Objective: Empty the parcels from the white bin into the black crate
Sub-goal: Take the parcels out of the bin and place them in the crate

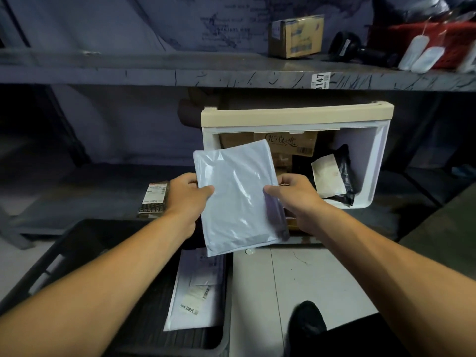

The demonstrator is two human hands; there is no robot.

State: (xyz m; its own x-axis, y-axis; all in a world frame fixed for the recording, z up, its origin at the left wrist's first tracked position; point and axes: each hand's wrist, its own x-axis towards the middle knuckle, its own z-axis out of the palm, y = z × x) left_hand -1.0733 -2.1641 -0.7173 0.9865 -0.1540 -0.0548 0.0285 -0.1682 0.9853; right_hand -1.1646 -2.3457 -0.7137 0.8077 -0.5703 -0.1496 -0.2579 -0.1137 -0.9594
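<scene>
In the middle of the view, above the gap between crate and bin, both hands hold one pale grey plastic mailer by its side edges. The left hand grips the left edge, thumb laid across the front face and fingers curled behind it. The right hand grips the right edge the same way, thumb on the front and fingers tucked behind. The mailer is flat, glossy, and tilted slightly, its far end over the bin's mouth and its near end over the crate's right rim.

Near and to the left stands the black crate, with a white labelled parcel lying flat inside against its right wall. Farther off, right of centre, the white bin sits under a grey shelf; it holds a printed cardboard box at the back and a black bag with a pale label on the right. A small labelled package lies just left of the left hand. On the shelf stand a cardboard carton and a red basket.
</scene>
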